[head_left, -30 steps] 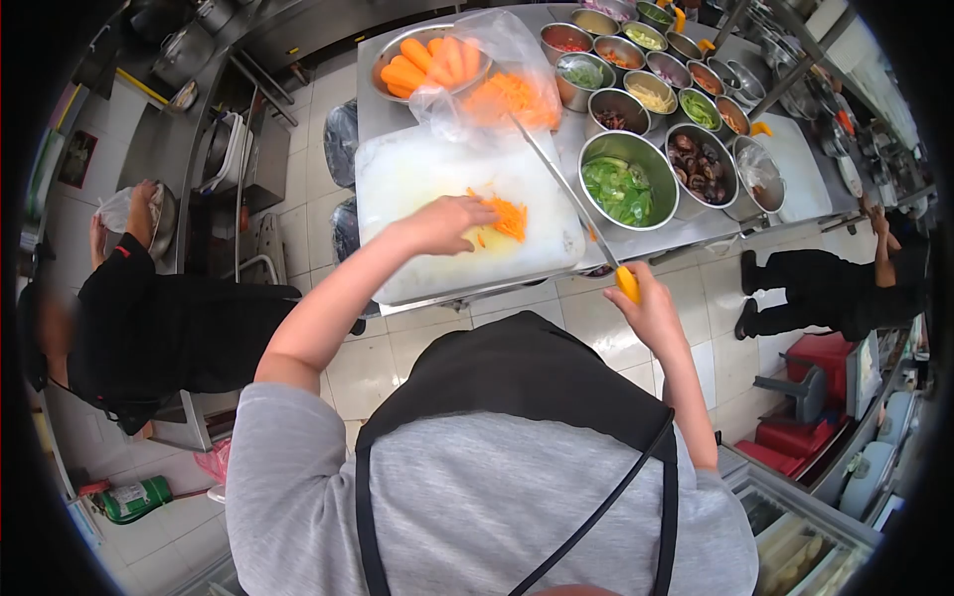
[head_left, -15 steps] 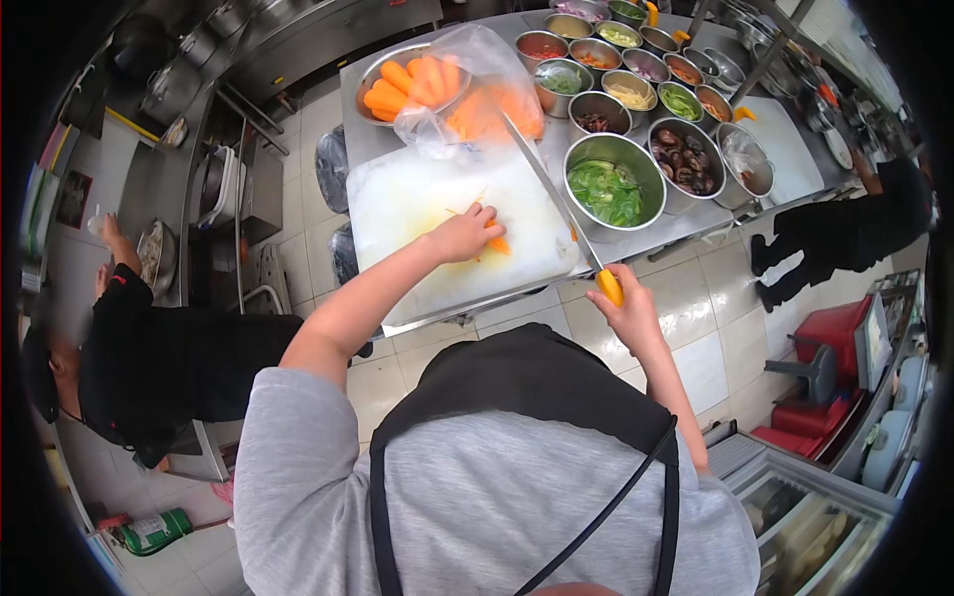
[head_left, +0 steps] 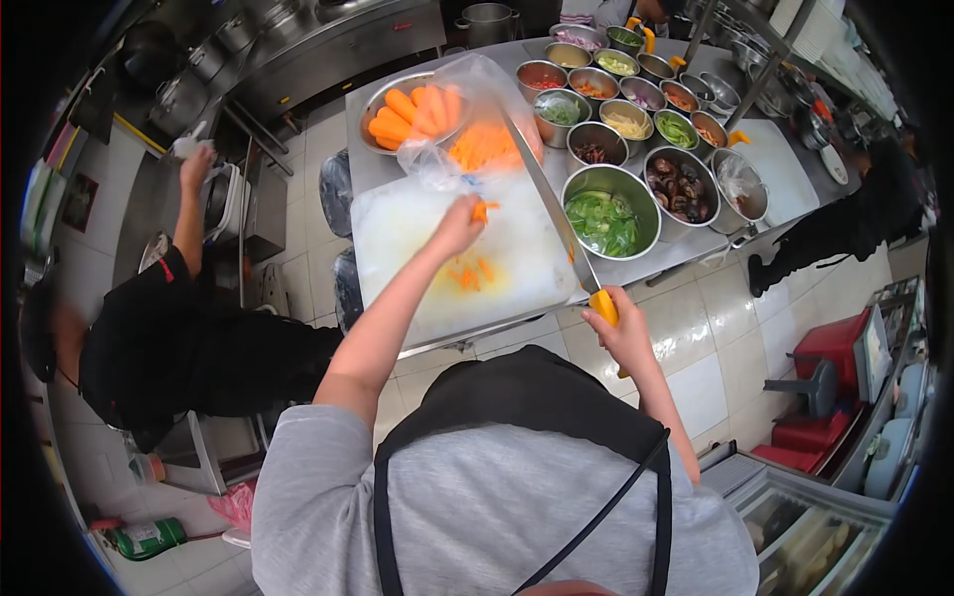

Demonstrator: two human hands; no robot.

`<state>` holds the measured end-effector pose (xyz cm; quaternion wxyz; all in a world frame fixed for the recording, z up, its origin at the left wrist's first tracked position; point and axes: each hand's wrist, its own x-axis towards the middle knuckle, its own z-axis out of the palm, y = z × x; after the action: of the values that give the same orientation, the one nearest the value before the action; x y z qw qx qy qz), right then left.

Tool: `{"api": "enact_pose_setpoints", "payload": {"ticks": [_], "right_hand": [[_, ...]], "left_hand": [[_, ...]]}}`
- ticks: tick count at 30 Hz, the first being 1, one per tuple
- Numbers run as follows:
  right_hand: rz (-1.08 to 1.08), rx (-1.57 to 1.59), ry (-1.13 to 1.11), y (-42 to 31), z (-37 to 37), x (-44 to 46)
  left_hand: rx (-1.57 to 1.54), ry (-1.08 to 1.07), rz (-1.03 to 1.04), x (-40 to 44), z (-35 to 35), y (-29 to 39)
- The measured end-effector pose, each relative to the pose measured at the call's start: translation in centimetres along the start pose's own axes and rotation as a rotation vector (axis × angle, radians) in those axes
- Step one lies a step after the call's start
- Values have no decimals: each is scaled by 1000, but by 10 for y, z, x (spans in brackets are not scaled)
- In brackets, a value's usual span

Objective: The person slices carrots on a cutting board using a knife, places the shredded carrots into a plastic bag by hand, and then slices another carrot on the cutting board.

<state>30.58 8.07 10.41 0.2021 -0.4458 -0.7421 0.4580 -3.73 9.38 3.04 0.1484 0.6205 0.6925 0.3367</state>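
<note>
My left hand (head_left: 460, 226) is closed round some cut carrot (head_left: 481, 212), over the upper part of the white cutting board (head_left: 397, 214). A small pile of carrot pieces (head_left: 467, 275) lies on the board below it. My right hand (head_left: 620, 328) grips the yellow handle of a long knife (head_left: 556, 209), whose blade points up and left past the board's right edge. Beyond the board, a clear plastic bag holds shredded carrot (head_left: 487, 146). Whole peeled carrots (head_left: 412, 114) fill a metal bowl at the bag's left.
Right of the knife stand a pot of green leaves (head_left: 608, 214), a pot of dark mushrooms (head_left: 682, 186) and several small bowls of cut vegetables. A person in black (head_left: 199, 348) stands at the left counter; another (head_left: 855, 209) is at the far right.
My left hand has gathered carrot from the pile and lifted it up the board towards the bag. The pile is smaller. At the left, the person's arm has reached upward.
</note>
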Motion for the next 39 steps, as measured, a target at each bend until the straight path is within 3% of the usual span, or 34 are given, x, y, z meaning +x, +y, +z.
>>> {"api": "enact_pose_setpoints", "payload": {"ticks": [3, 6, 8, 9, 11, 12, 14, 18, 20, 21, 23, 24, 26, 27, 29, 33, 38, 39], "right_hand": [[90, 66, -16, -11, -10, -1], [94, 134, 19, -4, -17, 2], [103, 140, 28, -11, -25, 4], [118, 144, 32, -12, -26, 4], [109, 152, 25, -9, -27, 9], [90, 158, 22, -9, -28, 13], [82, 164, 9, -14, -29, 23], [99, 282, -91, -30, -22, 56], [100, 325, -151, -35, -13, 81], [105, 370, -209, -37, -8, 94], [83, 370, -217, -40, 3, 119], [67, 374, -228, -44, 9, 130], [71, 421, -249, -57, 19, 152], [74, 466, -272, -63, 25, 163], [44, 470, -272, -70, 36, 188], [-106, 473, -199, -85, 55, 220], [-23, 508, -230, -88, 53, 224], [-5, 494, -236, -88, 50, 222]], "left_hand": [[-74, 165, 0, 62, -36, 2], [-36, 274, 134, 118, -74, 29], [71, 204, -64, 152, -76, 22], [72, 201, -64, 161, -67, 5], [377, -81, 28, 165, -50, -20], [375, -83, 27, 174, -50, -23], [388, 126, -239, 191, -53, -27], [465, 250, -348, 198, -49, -41], [379, -107, -276, 186, -48, -56], [378, -105, -276, 178, -50, -44], [281, 222, -190, 159, -50, -20], [281, 222, -187, 151, -46, -13], [237, 490, 35, 131, -37, -1], [241, 493, 34, 121, -31, 7], [207, 369, 262, 104, -20, 26], [180, 204, 263, 98, -18, 37], [393, 119, -122, 94, -15, -9], [394, 119, -118, 94, -17, -16]]}}
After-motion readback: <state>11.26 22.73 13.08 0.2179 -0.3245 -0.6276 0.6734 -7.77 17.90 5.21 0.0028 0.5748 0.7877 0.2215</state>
